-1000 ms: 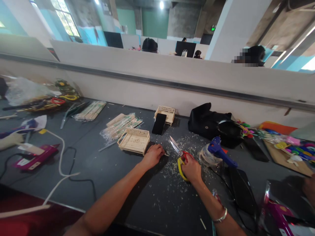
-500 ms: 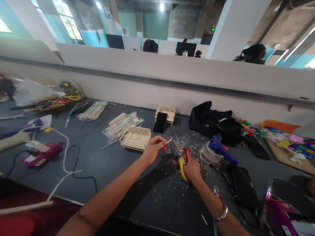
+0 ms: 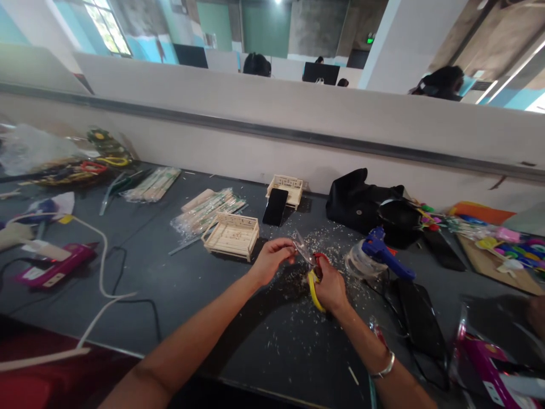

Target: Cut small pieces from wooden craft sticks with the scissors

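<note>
My right hand [image 3: 331, 287] is closed around the handles of a pair of scissors [image 3: 303, 249], yellow and red, with the blades pointing up and left. At the blades, my left hand [image 3: 272, 260] pinches a short wooden stick, now mostly hidden by the fingers and blades. Left of that hand stands a small bench-like model [image 3: 232, 236] built from pale sticks. A second stick model [image 3: 292, 187] sits farther back, with a black phone [image 3: 276, 207] leaning against it. Pale clippings are scattered on the dark table beneath the scissors.
Plastic-wrapped stick bundles [image 3: 210, 207] lie behind the nearer model. A black bag [image 3: 370, 204] rests by the partition. At right, a blue glue gun [image 3: 385, 253] lies on a roll of clear tape [image 3: 364, 261]. Cables and a magenta tool [image 3: 57, 266] occupy the left side.
My left hand has brought the stick up to the scissor blades, and the gap between them has closed. The blades look less spread. The view has tilted down slightly.
</note>
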